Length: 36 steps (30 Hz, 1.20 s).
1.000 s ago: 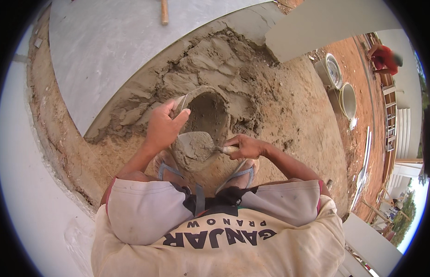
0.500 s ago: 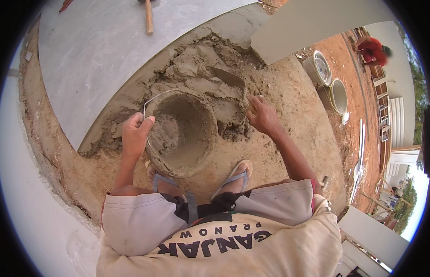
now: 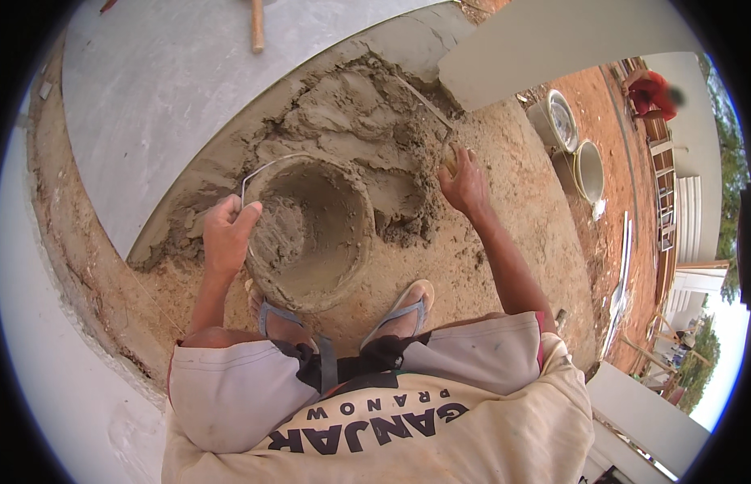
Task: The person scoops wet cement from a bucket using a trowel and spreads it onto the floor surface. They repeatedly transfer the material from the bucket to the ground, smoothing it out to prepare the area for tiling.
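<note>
A mortar-smeared bucket (image 3: 336, 216) tilts in front of my feet, its mouth turned up toward me, with wet grey residue inside. My left hand (image 3: 227, 232) is closed on its left rim, thumb on top, where the thin wire handle meets the side. Beyond the bucket lies a heap of wet mortar (image 3: 339, 109). My right hand (image 3: 466, 184) grips the handle of a trowel. The trowel blade (image 3: 424, 103) shows nearly edge-on at the right side of the heap, pointing away from me.
A grey sheet (image 3: 173, 97) borders the heap at far left, with a wooden-handled tool (image 3: 257, 28) on it. A pale panel (image 3: 545, 48) stands at far right. Two buckets (image 3: 589, 169) sit on red soil. Another person in red (image 3: 651, 93) bends over farther off. My sandalled feet (image 3: 403, 310) flank the bucket's near side.
My right hand has moved away from me and slightly right with the trowel, whose blade has turned from broad to nearly edge-on. My left hand keeps its grip on the bucket.
</note>
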### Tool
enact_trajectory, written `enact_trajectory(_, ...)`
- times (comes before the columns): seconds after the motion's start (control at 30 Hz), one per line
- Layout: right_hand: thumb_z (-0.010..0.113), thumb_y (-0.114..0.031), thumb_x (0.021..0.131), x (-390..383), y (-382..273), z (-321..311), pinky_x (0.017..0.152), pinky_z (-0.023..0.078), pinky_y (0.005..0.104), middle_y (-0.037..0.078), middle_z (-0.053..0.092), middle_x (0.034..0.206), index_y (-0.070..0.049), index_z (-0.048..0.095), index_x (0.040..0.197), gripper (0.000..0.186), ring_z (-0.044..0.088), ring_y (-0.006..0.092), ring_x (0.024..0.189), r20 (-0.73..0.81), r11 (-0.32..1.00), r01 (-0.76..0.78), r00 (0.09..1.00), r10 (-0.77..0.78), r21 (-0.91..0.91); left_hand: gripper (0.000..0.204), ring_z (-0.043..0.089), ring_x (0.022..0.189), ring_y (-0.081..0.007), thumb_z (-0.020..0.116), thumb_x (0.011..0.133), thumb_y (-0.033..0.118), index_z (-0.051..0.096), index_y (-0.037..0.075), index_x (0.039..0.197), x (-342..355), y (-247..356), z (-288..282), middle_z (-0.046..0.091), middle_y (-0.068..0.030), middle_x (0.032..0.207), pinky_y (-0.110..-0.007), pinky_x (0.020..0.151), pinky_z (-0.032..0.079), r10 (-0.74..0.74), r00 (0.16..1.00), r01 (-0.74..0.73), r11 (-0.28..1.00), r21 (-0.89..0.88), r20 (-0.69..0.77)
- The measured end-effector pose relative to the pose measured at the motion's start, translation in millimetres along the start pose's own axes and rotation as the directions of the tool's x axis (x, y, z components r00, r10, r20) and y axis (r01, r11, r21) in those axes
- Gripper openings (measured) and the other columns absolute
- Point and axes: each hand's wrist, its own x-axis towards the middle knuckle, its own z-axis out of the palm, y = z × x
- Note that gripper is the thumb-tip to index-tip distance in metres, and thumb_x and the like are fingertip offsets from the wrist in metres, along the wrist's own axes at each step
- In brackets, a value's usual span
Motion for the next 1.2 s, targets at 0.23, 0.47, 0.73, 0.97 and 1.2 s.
enact_trajectory(0.23,0.063,-0.027,0.086,-2,-20,-2,0.085,0.052,0.0492,0.024,0.059,0.119,-0.004,0.05,0.133,0.053,0.065,0.0393,0.096,0.098,0.999,0.028,0.995,-0.032,0.041,0.041,0.03,0.059,-0.0051,0.069,0.088,0.016,0.037,0.007,0.064,-3,18,-3,0.034,0.0056,0.062,-0.027,0.051,0.025,-0.051,0.999,0.051,0.998,0.033,0.018)
enact_trajectory(0.47,0.062,-0.03,0.079,-43,-41,-36,0.078,0.051,0.0477,0.022,0.066,0.092,-0.001,0.059,0.118,0.049,0.066,0.0375,0.084,0.21,0.899,0.049,0.965,-0.155,0.436,0.021,0.038,0.063,-0.0053,0.065,0.09,0.013,0.052,0.006,0.074,8,16,2,0.045,0.0063,0.07,-0.024,0.056,0.033,-0.122,0.99,0.131,0.983,-0.132,0.076)
enact_trajectory(0.73,0.069,-0.032,0.075,-96,-55,-28,0.074,0.051,0.0488,0.02,0.067,0.091,-0.002,0.066,0.106,0.043,0.065,0.0398,0.086,0.346,0.796,0.361,0.757,-0.554,0.486,0.029,0.061,0.089,-0.0184,0.062,0.09,0.015,0.059,-0.002,0.114,2,25,-3,0.064,-0.0077,0.102,-0.033,0.082,0.05,-0.212,0.952,0.271,0.919,-0.288,0.219)
enact_trajectory(0.97,0.066,-0.033,0.085,-129,-46,-21,0.082,0.051,0.0457,0.018,0.068,0.098,-0.004,0.067,0.104,0.034,0.064,0.0369,0.096,0.198,0.731,0.204,0.884,-0.423,0.651,0.035,0.063,0.097,-0.0228,0.061,0.09,0.015,0.058,-0.005,0.119,0,47,-8,0.065,-0.0129,0.109,-0.037,0.087,0.052,-0.166,0.947,0.228,0.951,-0.208,0.277)
enact_trajectory(1.2,0.059,-0.03,0.091,-98,-6,-62,0.083,0.052,0.0444,0.018,0.068,0.102,-0.004,0.067,0.107,0.031,0.067,0.0353,0.094,0.163,0.746,-0.083,0.986,-0.035,0.661,0.026,0.063,0.092,-0.0206,0.06,0.091,0.013,0.059,-0.003,0.112,11,73,-43,0.066,-0.0115,0.106,-0.034,0.082,0.053,-0.069,0.994,0.087,0.97,-0.227,0.085)
